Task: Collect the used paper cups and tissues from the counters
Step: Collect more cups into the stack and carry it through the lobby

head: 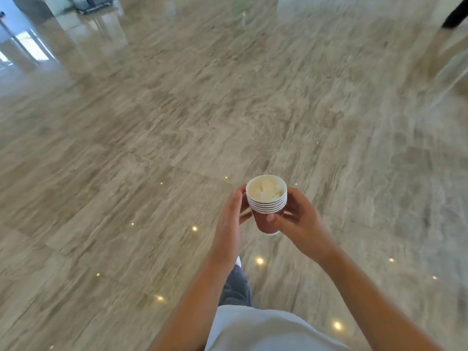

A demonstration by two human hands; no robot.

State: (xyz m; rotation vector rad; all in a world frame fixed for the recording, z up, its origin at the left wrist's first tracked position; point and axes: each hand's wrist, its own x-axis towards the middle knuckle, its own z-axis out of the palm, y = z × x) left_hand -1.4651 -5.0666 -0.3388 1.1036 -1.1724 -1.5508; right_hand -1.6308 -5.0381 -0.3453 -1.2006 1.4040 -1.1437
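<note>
A stack of several nested paper cups [266,207], red-brown outside with white rims, is held upright in front of me above the floor. Crumpled white tissue [265,191] fills the top cup. My right hand [301,224] wraps the stack from the right, thumb across the red side. My left hand [231,219] rests against the stack's left side, fingers curled behind it. No counter is in view.
Polished beige marble floor [177,127] stretches all around, with ceiling lights reflected in it. A marble pillar [83,34] stands at the far left. A glass-like panel edge [453,72] and a dark shape [455,15] sit at the far right.
</note>
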